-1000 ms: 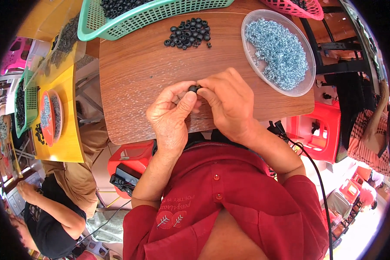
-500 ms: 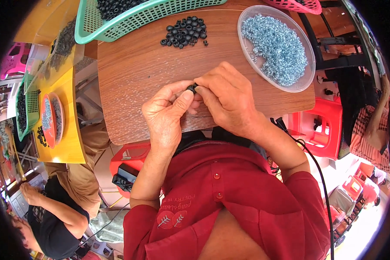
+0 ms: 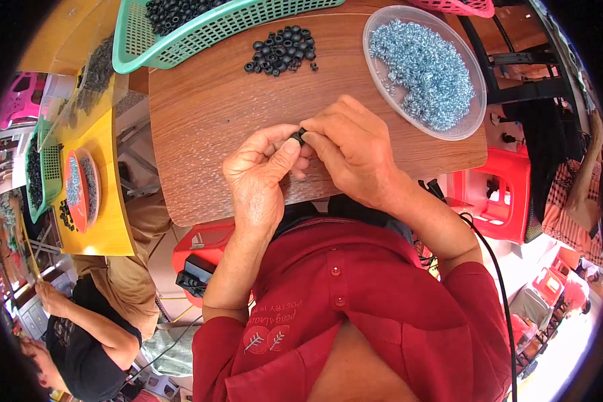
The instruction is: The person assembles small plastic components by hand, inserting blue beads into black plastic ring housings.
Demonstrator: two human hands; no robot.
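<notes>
Above the near part of the wooden table, my two hands meet at a small round black plastic piece. My left hand pinches it between thumb and fingers. My right hand is closed at the piece's right side, its thumb and forefinger on a small dark part there; the fingers hide most of it. Beyond my hands lies a pile of black round plastic pieces. To the right, a clear round tub holds many small shiny coiled metal springs.
A green basket of black pieces stands at the table's far left, a pink basket at far right. Red stools flank the wooden table. At left, a yellow table bears dishes; a person in black sits nearby.
The whole view has shifted slightly. My hands stay joined at the black piece with almost the same grip. The person at the left has moved an arm a little.
</notes>
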